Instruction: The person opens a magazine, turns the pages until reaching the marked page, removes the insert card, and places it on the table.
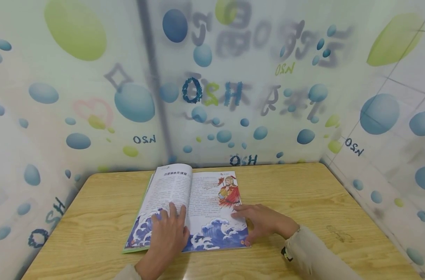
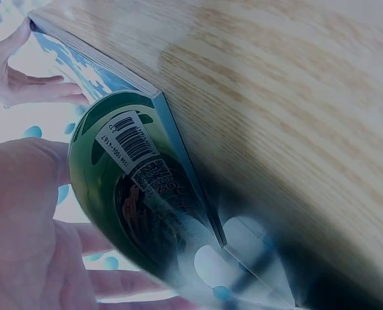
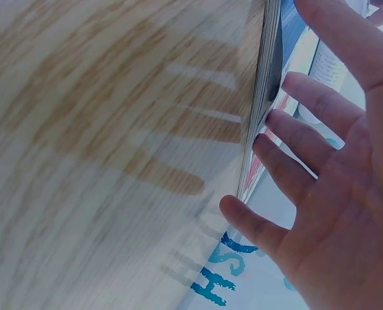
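Observation:
An open magazine [image 1: 205, 212] lies on the wooden table, its pages carrying printed text, blue waves and a red-robed figure. My left hand [image 1: 168, 233] rests on the lower left page with its fingers extended. The left wrist view shows the left side curving up, its green back cover [image 2: 133, 187] bearing a barcode label. At the right edge, my right hand [image 1: 263, 221] has its thumb by the lower corner and its fingers over the page margin. Those fingers [image 3: 294, 142] look spread and nearly straight along the edge of the page stack [image 3: 259, 97].
A wooden table [image 1: 286, 186] stretches to both sides of the magazine. Behind it rises a pale wall covering [image 1: 212, 144] patterned with blue and green drops and mirrored lettering. A second patterned panel [image 1: 384, 155] stands along the right side.

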`<state>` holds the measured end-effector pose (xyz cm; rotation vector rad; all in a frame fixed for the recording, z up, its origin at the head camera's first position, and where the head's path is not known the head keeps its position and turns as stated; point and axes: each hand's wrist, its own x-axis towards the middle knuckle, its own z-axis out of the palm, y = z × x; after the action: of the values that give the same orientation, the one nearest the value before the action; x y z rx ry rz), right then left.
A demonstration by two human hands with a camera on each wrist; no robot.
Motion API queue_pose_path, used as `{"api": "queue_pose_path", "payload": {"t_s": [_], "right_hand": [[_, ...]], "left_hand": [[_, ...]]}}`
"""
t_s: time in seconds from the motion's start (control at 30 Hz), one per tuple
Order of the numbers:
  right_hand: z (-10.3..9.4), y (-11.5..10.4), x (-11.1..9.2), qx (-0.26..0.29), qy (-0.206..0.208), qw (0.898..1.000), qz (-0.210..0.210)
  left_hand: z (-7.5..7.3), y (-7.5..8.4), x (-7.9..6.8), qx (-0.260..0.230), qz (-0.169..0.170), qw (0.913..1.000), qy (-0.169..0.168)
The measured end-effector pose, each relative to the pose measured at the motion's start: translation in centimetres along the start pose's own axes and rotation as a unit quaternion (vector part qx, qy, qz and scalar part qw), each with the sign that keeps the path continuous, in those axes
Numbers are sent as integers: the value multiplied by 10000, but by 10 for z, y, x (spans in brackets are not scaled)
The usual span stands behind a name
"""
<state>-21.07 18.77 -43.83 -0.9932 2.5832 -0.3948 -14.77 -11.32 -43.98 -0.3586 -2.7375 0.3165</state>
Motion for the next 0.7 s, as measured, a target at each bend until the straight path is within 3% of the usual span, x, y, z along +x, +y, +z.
{"api": "queue_pose_path", "payload": {"t_s": [0.2,0.4,0.7], "right_hand": [[2,2,2,-127,90,9998,-81],[3,2,3,-132,198,9997,-85],[2,0,3,-99,343,9993,-103]], "left_hand": [[2,0,2,-260,303,9986,339],[5,3,5,-538,1000,9918,582],[1,8,7,-1067,1733,9790,-110]]}}
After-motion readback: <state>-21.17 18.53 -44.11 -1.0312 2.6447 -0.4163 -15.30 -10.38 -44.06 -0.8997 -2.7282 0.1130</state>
